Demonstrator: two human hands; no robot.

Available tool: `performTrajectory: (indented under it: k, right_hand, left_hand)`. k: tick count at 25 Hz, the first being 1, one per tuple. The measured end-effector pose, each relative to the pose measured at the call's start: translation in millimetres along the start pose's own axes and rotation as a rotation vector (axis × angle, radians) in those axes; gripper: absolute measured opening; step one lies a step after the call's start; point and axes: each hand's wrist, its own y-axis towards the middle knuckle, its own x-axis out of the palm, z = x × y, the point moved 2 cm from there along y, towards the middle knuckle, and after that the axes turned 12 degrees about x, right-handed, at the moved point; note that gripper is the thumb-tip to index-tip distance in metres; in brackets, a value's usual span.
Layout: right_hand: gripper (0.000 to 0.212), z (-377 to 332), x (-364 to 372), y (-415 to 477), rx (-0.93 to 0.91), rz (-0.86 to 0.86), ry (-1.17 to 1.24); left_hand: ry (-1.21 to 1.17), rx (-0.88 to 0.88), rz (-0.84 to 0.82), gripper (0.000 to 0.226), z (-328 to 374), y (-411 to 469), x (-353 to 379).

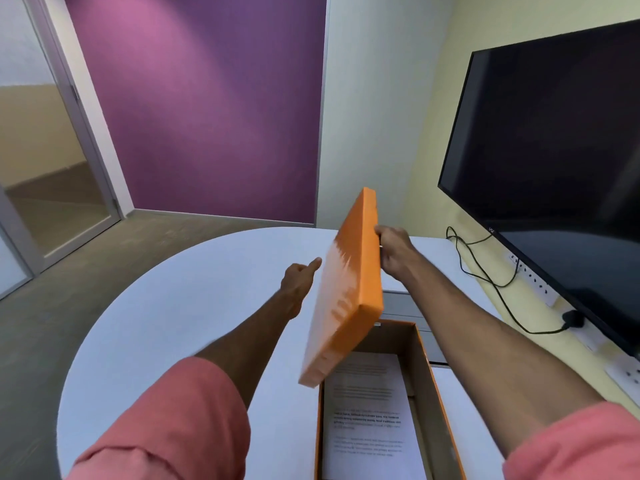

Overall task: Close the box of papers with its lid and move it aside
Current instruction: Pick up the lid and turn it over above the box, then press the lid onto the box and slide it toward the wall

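An orange lid (349, 289) hangs tilted steeply on edge above the open box (429, 386), its low corner over the box's near left side. My right hand (394, 252) grips the lid's upper right edge. On the lid's left side is my left hand (299, 280), its thumb stretched toward the lid's face and its fingers hidden behind the lid. The box has orange outer walls and a brown inside. Printed white papers (370, 427) lie flat in it. The lid's face is blurred.
The box stands at the right of a round white table (180, 323). A large dark screen (554, 168) is on the right wall, with a black cable (485, 271) and wall sockets (627, 374) below it. A grey panel (405, 306) lies just beyond the box.
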Motion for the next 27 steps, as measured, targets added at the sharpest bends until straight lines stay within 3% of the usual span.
performTrajectory:
  k: [3, 6, 10, 14, 17, 20, 23, 27]
  right_hand:
    - [0.023, -6.4, -23.3, -0.3, 0.021, -0.01, 0.01]
    - [0.028, -6.4, -44.4, 4.1, 0.035, 0.017, -0.046]
    - [0.024, 6.6, -65.8, 16.1, -0.002, 0.054, -0.098]
    - [0.022, 25.8, -86.1, 28.9, -0.151, 0.177, -0.346]
    - [0.023, 42.2, -95.3, 29.6, -0.094, 0.149, -0.403]
    - [0.041, 68.3, -106.6, 32.8, -0.045, 0.108, -0.5]
    - [0.047, 101.2, -120.1, 31.1, -0.017, 0.078, -0.564]
    - [0.05, 142.6, -136.2, 25.1, 0.056, 0.081, -0.501]
  left_hand:
    - [0.061, -0.106, -0.042, 0.07, -28.9, 1.2, -8.1]
    - [-0.072, -0.198, -0.027, 0.082, -41.0, 4.8, -10.2]
    - [-0.041, -0.187, 0.037, 0.071, -36.2, 12.7, -10.3]
    - [0.011, -0.168, 0.072, 0.066, -39.6, 18.0, -10.5]
    - [0.017, -0.145, 0.05, 0.064, -42.5, 15.6, -1.5]
    - [0.065, -0.093, 0.067, 0.065, -51.6, 11.8, 7.1]
    - [0.151, -0.07, 0.097, 0.065, -69.1, 4.5, 14.3]
    - [0.193, -0.097, 0.01, 0.051, -95.0, -6.5, 30.0]
